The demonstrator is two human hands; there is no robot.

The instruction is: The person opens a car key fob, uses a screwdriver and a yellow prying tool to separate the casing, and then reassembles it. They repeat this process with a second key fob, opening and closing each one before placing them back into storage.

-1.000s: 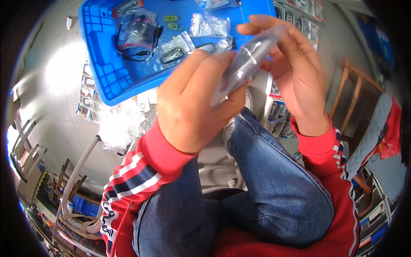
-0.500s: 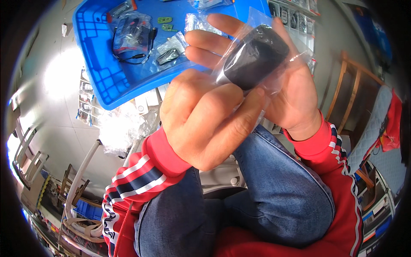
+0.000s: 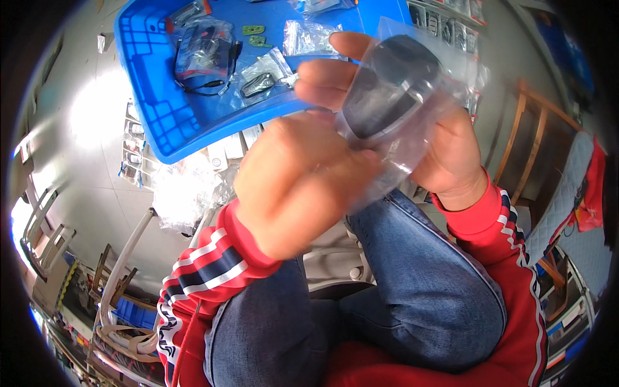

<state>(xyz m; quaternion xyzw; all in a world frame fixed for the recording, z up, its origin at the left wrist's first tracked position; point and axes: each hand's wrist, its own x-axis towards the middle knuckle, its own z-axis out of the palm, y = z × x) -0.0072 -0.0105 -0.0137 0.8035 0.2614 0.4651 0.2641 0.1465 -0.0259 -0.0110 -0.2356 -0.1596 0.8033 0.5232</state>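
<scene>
A clear plastic bag (image 3: 419, 138) holding a smooth, rounded black object (image 3: 387, 87) is tilted between my hands; the object's exact kind cannot be made out. My right hand (image 3: 445, 151) is behind the bag, palm toward me, supporting it with the fingers stretched out to the left. At the bag's lower left, my left hand (image 3: 300, 184) is curled with its fingertips against the plastic. Motion smears that hand, and its back hides most of its grip.
Beyond my hands stands a blue plastic tray (image 3: 155, 97) with bagged parts, a black cable (image 3: 200, 88), a bagged key fob (image 3: 259, 85) and small green circuit boards (image 3: 254, 30). Crumpled clear bags (image 3: 184, 197) lie below its near corner. A wooden chair (image 3: 509, 142) is at right.
The bag and black object have turned more upright and shifted slightly right, showing a glossy band. My left hand has moved slightly down and left and is blurred. The right hand stays behind the bag.
</scene>
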